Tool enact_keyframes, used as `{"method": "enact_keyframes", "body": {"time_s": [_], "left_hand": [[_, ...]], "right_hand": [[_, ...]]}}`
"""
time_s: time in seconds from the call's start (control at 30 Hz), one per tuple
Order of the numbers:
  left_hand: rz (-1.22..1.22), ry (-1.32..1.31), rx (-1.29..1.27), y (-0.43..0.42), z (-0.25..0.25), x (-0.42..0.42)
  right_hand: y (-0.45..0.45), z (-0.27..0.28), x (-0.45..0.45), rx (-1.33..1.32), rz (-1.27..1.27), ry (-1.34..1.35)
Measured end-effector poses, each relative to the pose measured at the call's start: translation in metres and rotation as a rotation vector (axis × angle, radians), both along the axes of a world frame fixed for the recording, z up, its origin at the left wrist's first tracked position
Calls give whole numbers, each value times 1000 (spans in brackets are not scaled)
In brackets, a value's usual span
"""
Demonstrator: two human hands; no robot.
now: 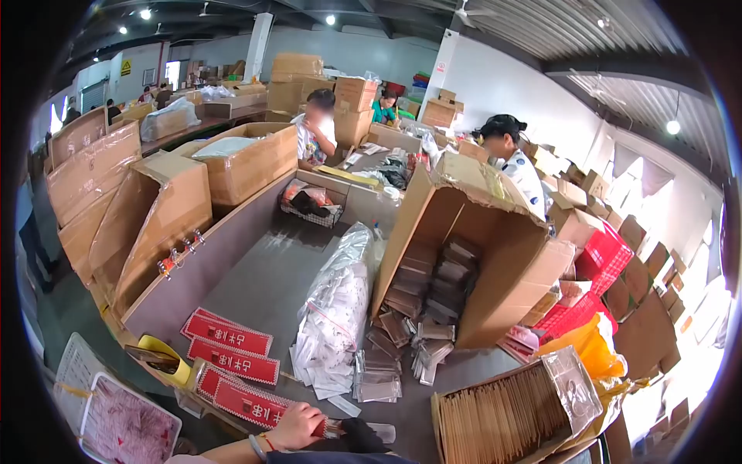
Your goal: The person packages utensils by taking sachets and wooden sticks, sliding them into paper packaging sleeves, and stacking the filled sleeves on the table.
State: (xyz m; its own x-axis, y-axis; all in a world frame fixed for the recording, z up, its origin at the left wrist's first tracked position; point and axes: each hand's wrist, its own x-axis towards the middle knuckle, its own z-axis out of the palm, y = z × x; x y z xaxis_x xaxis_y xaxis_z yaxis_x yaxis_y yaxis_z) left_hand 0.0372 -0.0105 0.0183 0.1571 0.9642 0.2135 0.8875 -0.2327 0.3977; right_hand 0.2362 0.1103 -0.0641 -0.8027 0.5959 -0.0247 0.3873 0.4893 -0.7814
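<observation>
My left hand (299,426), with a bracelet at the wrist, is low in the middle of the view. Its fingers are curled closed round a small item that I cannot make out. Beside it, my right hand (362,438) is in a black glove; its fingers are hidden in the dark shape. A clear plastic packet (384,432) shows at the glove's right side. Several red printed cards (251,402) lie in overlapping rows left of my hands. Small clear packets (377,377) are heaped above the right hand, and a large plastic bag of white slips (336,309) lies behind.
A tipped carton (495,309) spills packets onto the grey table (259,267). A box of thin brown pieces (502,417) stands right. A yellow holder (176,373) and white tray (131,421) are left. A wire basket (313,203) sits in the far corner. Several people work beyond.
</observation>
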Motion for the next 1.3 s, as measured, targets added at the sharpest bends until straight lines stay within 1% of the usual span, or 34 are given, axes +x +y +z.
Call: {"method": "enact_keyframes", "body": {"time_s": [0.03, 0.07, 0.1, 0.17, 0.2, 0.33, 0.4, 0.47, 0.57, 0.6, 0.63, 0.7, 0.73, 0.83, 0.87, 0.9, 0.93, 0.97, 1.0, 1.03, 1.07, 1.1, 1.13, 1.17, 1.2, 1.23, 1.27, 1.3], "left_hand": [[-16, -28, -36, 3, -4, 3], [-24, -26, -3, 7, -19, 6], [-18, -25, 5, 8, -14, 7], [-14, 70, 31, 8, -1, 9], [-8, 50, 25, 7, -1, 9], [-12, 57, 41, 9, -5, 12], [-15, 58, 36, 12, -24, 12], [-39, 42, 5, 13, -28, 6], [-23, 110, 0, 15, -12, 10], [-57, 145, -7, 17, -10, 12], [-58, 138, -12, 20, -10, 13], [-211, 217, -101, 29, -11, 15], [-247, 184, -115, 33, -8, 15], [-286, 233, -110, 43, 16, 13], [-306, 235, -1, 44, 20, 8], [-289, 265, -99, 45, 33, 3], [-293, 258, -64, 44, 49, -9], [-253, 235, -44, 45, 52, -24], [-208, 290, -31, 45, 59, -42], [-19, 190, -260, 49, 50, -60], [-79, 333, -87, 44, 28, -89], [51, 512, 59, 37, 50, -101], [188, 594, 173, 31, 45, -109], [186, 600, 146, 23, 42, -105], [208, 294, 128, 19, 40, -94], [233, -16, 110, 14, 36, -80], [252, -141, 58, 10, 22, -65], [304, -236, -41, 6, 16, -50]], "right_hand": [[2, -4, 0, -8, 4, 12], [3, 0, 1, 6, 17, 15], [6, 10, 5, 35, 23, 4], [11, 32, 19, 106, -5, -51], [14, 35, 26, 127, -25, -78], [7, 13, 27, 135, -88, -104], [-4, -19, 8, 15, -75, -33], [-4, -9, 2, -354, -112, 153], [-1, 70, 10, -208, -146, 263], [3, 88, 13, 321, -92, 137], [3, 95, 11, 489, -47, 23], [6, 96, 3, 489, 93, -229], [7, 95, 2, 480, 132, -299], [8, 100, 9, 460, 162, -385], [10, 104, 12, 464, 162, -412], [14, 109, 17, 472, 159, -439], [17, 115, 22, 481, 144, -474], [24, 104, 31, 599, 159, -407], [31, 94, 46, 630, 119, -249], [26, 116, 50, 695, 88, -351], [12, 141, 55, 570, -140, -134], [7, 136, 59, 475, -261, -194], [4, 146, 56, 458, -234, -217], [1, 155, 52, 450, -216, -230], [0, 149, 50, 431, -213, -227], [0, 141, 50, 506, -135, -282], [-2, 134, 49, 581, -57, -336], [-4, 129, 47, 571, -56, -336]]}}
